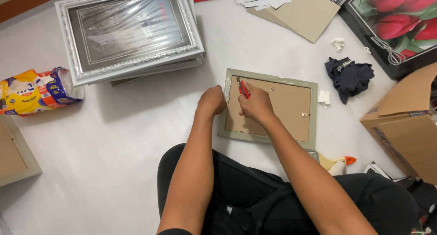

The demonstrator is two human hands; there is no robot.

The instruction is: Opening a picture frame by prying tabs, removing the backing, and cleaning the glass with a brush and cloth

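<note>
A small grey picture frame [268,78] lies face down on the white floor, its brown backing board up and clear plastic wrap still on it. My right hand [256,103] grips a red utility knife [243,87] whose blade points at the frame's upper left corner. My left hand [212,100] is closed and presses on the frame's left edge, holding it still. Both forearms reach out over my crossed legs in black trousers.
A stack of silver ornate frames [129,32] in plastic lies at the back left. A colourful plastic packet [38,90] sits far left. Cardboard sheets [302,12], a dark cloth [349,76], a tulip picture [400,21] and a cardboard box [405,125] are to the right.
</note>
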